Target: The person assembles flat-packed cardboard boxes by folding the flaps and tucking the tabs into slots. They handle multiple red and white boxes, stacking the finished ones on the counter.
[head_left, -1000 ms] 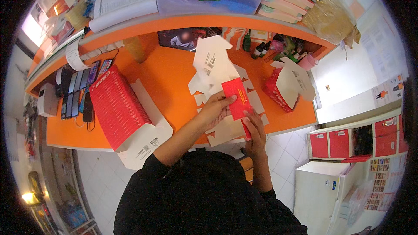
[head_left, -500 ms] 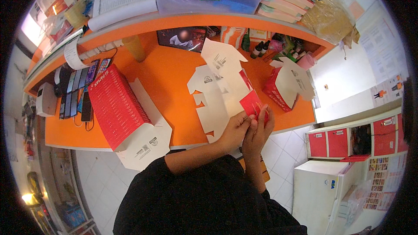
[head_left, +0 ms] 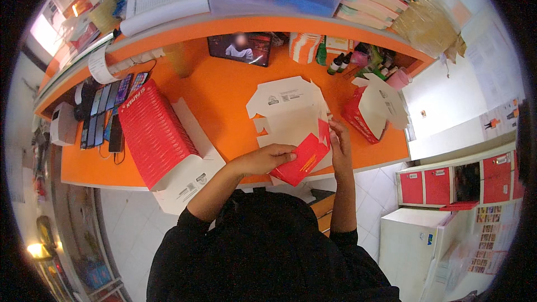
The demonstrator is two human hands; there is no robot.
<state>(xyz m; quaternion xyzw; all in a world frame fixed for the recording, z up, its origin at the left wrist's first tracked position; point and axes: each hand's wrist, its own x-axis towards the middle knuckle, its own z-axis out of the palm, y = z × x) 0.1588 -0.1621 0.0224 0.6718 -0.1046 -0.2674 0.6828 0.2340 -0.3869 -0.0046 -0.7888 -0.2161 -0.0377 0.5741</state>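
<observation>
An orange desk [head_left: 218, 106] bends across the middle of the frame under a raised shelf [head_left: 240, 26], with pale floor tiles showing past its near edge. At the centre, close to that edge, a red carton [head_left: 306, 157] is held partly folded, its red face tilted up and its near corner jutting past the desk. The left hand [head_left: 269, 158] has it pinched, thumb on the red face and fingers underneath, a hold that seems meant to steady the panel and leave the folds on the right free. The right hand [head_left: 340, 144] stands raised along the right side, fingers touching a narrow upright flap; it partly hides the contact, so I cannot tell whether it grips that flap or only presses it. Just beyond, pale cardboard [head_left: 279, 113] with cut tabs lies on the desk, overlapped by the held piece and probably left there to be within reach. To the left, a long red stack [head_left: 159, 137] lies slantwise; to the right of centre, a shaped red box [head_left: 359, 116] with its pale lid raised limits the room on that side. Farther out are phones [head_left: 106, 100] at left, a lit screen [head_left: 240, 50] at upper centre, and dark bottles [head_left: 338, 63] and a pink cup [head_left: 399, 78] at upper right, all clear of the hands.
</observation>
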